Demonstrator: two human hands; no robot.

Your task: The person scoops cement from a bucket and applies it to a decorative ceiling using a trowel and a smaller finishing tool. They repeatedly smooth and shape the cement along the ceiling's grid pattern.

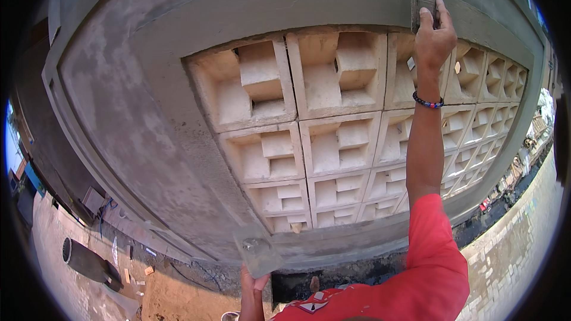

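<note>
My right hand (433, 32) is raised high and grips a narrow grey plastering tool (414, 3), pressed upright against the wet grey band of plaster (333, 0) above a grid of pale concrete vent blocks (333, 137). A beaded bracelet (428, 103) circles that wrist, and a red sleeve (434, 261) covers the upper arm. Low in the picture, my left hand (254, 288) holds a flat grey board (257, 252) from below, with a small dab of mortar on it. The board hovers just in front of the plastered sill under the blocks.
Grey rendered wall (137, 119) frames the blocks on every side. A dark barrel-like cylinder (86, 261) lies on the ground at lower left beside scraps and sandy earth (172, 297). Pale paving bricks (517, 261) run along the right.
</note>
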